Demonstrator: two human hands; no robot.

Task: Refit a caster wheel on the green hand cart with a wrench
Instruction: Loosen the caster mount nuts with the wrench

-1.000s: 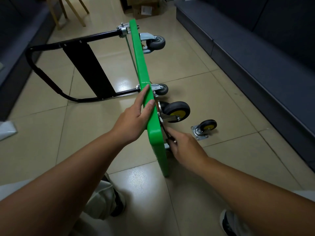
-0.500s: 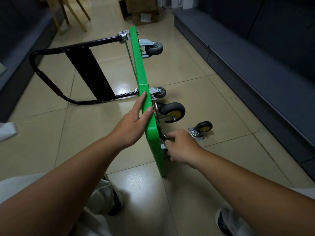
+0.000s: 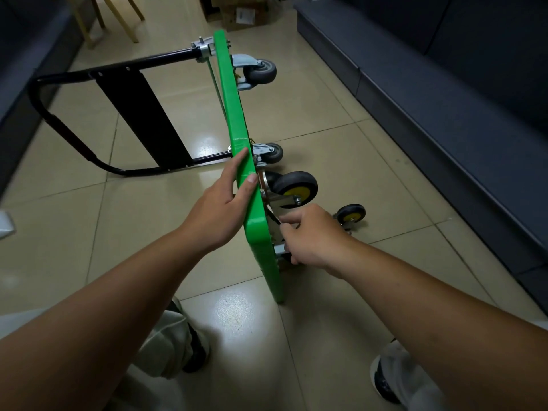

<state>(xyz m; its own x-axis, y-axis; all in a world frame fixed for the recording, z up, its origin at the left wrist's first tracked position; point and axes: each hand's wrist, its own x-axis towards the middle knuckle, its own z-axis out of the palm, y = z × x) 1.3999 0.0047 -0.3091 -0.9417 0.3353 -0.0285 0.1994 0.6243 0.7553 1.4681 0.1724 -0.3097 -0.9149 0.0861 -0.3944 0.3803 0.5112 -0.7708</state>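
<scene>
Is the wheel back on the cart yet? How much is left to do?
Partway. Done: the green cart lies on its side and the yellow-hub caster sits against its underside. In hand: the left hand steadies it while the right hand holds a wrench at the mount. Left: finish tightening; a loose caster lies on the floor.

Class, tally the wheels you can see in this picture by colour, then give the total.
Grey wheels: 2
Yellow-hub wheels: 2
Total: 4
</scene>
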